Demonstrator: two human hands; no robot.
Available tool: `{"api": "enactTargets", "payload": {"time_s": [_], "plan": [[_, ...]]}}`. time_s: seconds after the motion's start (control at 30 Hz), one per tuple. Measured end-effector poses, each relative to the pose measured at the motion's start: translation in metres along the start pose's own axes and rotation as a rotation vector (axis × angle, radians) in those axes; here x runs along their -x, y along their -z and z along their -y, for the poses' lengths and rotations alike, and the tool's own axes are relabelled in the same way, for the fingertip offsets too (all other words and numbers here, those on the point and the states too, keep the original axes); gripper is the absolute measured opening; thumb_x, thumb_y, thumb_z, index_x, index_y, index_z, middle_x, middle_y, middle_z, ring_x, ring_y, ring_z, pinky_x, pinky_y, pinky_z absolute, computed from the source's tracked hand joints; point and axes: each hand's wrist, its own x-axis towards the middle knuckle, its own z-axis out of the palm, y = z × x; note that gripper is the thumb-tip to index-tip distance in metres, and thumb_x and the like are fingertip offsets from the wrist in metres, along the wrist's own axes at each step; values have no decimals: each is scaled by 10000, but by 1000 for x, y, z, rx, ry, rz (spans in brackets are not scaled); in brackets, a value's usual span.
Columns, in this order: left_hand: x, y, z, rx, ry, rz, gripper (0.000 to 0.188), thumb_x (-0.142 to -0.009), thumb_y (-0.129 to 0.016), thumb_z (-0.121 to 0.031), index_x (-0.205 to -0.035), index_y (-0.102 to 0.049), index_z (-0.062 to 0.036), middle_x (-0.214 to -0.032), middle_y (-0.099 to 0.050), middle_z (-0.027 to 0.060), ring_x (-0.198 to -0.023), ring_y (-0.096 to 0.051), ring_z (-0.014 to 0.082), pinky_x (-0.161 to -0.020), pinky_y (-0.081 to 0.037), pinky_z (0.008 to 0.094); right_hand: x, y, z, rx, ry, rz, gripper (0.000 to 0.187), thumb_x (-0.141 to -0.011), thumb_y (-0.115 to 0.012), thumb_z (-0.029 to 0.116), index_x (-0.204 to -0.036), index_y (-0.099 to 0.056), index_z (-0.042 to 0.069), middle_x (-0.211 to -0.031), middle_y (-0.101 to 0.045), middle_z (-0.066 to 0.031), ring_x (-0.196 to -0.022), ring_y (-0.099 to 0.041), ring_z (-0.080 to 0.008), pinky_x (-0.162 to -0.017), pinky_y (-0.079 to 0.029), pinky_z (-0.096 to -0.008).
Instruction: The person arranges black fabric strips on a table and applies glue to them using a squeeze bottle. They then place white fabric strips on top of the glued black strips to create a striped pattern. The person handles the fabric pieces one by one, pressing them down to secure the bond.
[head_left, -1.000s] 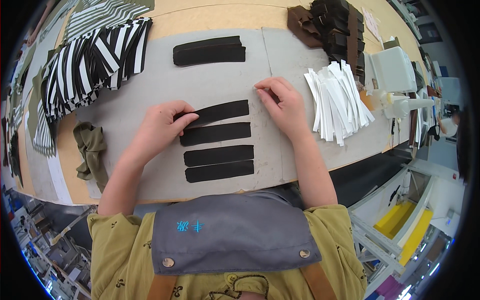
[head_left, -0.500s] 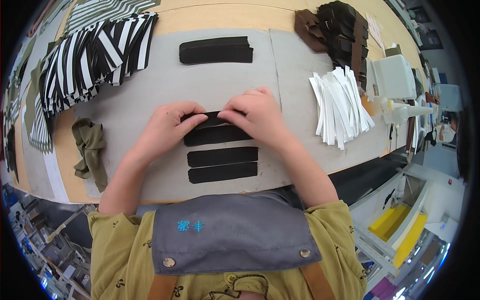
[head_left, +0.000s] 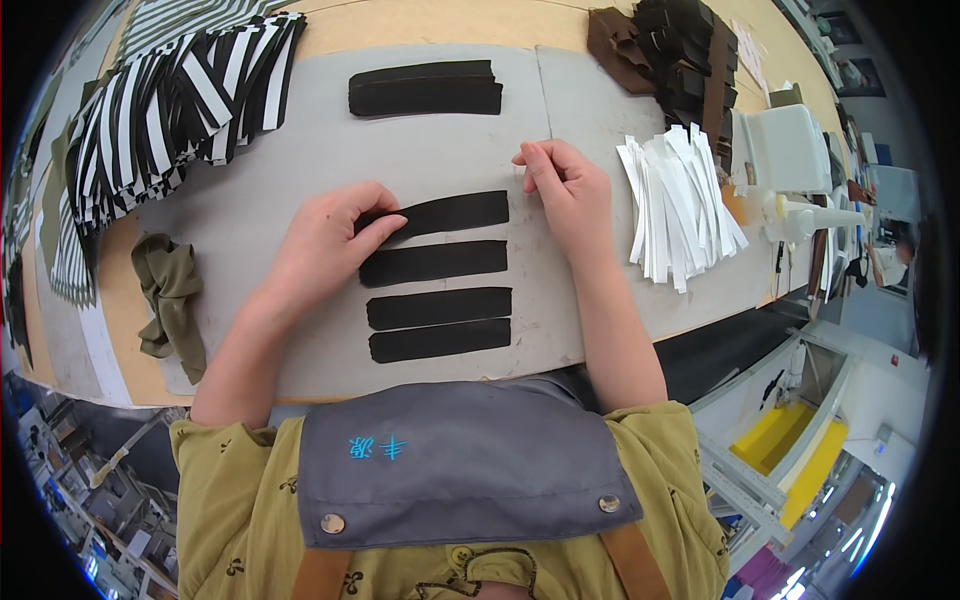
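My left hand (head_left: 335, 235) pinches the left end of a black fabric strip (head_left: 455, 211) between thumb and fingers. That strip slants slightly up to the right on the grey board. My right hand (head_left: 570, 190) is above and right of its free end, apart from it, fingers curled and thumb close to the index finger; whatever its fingertips may hold is too small to make out. Nearer me lie three more black strips: one alone (head_left: 433, 263) and a close pair, the upper strip (head_left: 440, 308) and the lower strip (head_left: 440, 340). Farther off rests a black stack of strips (head_left: 425, 95).
Black-and-white strips (head_left: 190, 110) are heaped at the far left, with an olive cloth (head_left: 168, 305) nearer. A pile of white strips (head_left: 675, 215) lies to the right, beside a white container (head_left: 785, 150) and a clear bottle (head_left: 800, 220). Dark brown pieces (head_left: 675, 55) are bunched behind.
My right hand has let go of the black strip and moved up and right. The strip now lies extended from my left hand, and its right part is uncovered.
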Motion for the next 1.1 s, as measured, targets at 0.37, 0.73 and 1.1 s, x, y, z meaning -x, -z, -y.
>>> {"api": "enactTargets", "payload": {"time_s": [0.37, 0.73, 1.1], "plan": [[4, -3, 2, -146, -179, -205, 200, -910, -732, -90, -1097, -677, -44, -939, -625, 68, -659, -533, 161, -634, -466, 286, 0, -1, -6, 123, 102, 16, 216, -975, -697, 217, -866, -728, 33, -662, -625, -28, -621, -560, -117, -586, -436, -280], [6, -10, 9, -182, -260, -248, 172, -912, -720, -58, -1083, -700, -58, -949, -665, 79, -753, -632, 195, -660, -505, 303, 0, -3, -8, 196, 192, 14, 177, -952, -707, 194, -860, -729, 44, -672, -636, -45, -651, -557, -186, -610, -449, -325], [6, -12, 7, -126, -203, -222, 217, -892, -743, -100, -1105, -708, -124, -925, -692, 52, -782, -674, 211, -689, -531, 325, -1, -2, -9, 258, 280, 30, 208, -984, -683, 194, -885, -733, 18, -655, -611, -19, -624, -556, -95, -595, -429, -260]]}}
